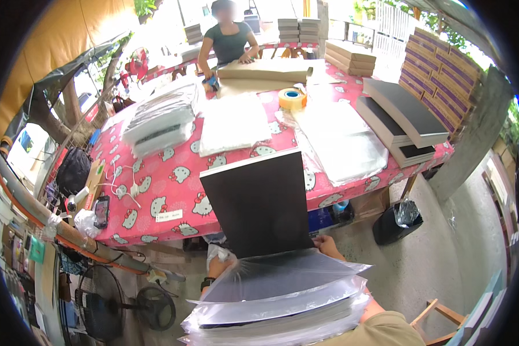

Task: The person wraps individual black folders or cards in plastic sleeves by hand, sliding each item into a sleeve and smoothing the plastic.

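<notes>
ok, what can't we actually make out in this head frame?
- Left hand: mostly behind the clear plastic bag and the black board; grip unclear.
- Right hand: only the knuckles show past the board's corner; fingers hidden.
- Stack of bagged boards: cut off by the lower edge, count unknowable.
- Small things at the table's left end: too small and warped by the fisheye.
- Far background: washed out by glare.

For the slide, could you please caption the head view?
Both hands slide a black board into a clear plastic sleeve.
</notes>
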`<state>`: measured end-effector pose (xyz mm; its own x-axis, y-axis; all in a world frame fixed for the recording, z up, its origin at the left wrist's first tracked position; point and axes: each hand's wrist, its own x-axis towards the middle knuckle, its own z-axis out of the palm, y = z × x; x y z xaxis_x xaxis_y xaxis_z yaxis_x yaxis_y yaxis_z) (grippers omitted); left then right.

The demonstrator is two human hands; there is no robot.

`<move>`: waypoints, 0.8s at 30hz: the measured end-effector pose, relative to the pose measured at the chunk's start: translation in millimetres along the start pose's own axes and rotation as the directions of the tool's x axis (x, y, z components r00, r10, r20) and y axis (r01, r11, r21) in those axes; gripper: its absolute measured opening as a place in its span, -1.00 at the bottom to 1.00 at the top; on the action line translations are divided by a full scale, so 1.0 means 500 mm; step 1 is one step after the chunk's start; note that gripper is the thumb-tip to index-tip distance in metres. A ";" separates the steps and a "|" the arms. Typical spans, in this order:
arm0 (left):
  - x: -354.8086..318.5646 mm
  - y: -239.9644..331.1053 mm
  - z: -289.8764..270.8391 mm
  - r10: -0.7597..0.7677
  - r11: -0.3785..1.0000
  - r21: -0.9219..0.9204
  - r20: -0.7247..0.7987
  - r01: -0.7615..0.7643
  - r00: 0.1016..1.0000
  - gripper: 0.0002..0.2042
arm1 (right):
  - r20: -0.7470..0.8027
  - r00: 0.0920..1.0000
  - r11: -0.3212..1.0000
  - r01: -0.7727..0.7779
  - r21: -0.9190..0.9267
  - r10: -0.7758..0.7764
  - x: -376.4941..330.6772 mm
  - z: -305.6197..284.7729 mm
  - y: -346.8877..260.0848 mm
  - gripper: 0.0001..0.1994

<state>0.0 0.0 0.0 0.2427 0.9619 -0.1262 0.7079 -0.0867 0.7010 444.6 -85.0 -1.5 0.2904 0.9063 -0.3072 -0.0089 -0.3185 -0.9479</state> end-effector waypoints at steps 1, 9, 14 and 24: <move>-0.002 0.004 -0.015 -0.071 0.992 0.096 -0.147 0.086 0.987 -0.58 | -0.103 0.995 0.993 -0.004 -0.115 -0.008 -0.002 0.006 -0.047 -0.79; -0.045 0.283 -0.440 0.104 0.989 0.069 -0.953 -0.128 0.285 -0.74 | 0.848 0.167 0.861 0.015 0.508 -0.503 -0.202 0.043 -0.528 -0.57; -0.110 0.545 -0.479 -0.005 0.525 -0.604 -0.707 -0.599 0.708 -0.77 | 0.993 0.106 0.934 0.345 -0.093 0.060 -0.146 0.134 -0.333 -0.50; -0.083 0.689 -0.344 0.369 0.184 -0.962 -0.124 -0.203 0.921 -0.50 | 0.558 0.681 0.772 0.627 -0.110 -0.474 -0.136 0.174 -0.605 -0.83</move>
<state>119.9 -25.2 367.4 0.4028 0.8860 0.2297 -0.5567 0.0380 0.8299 344.4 -25.9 299.0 -0.3322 0.9233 0.1928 0.2801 0.2917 -0.9146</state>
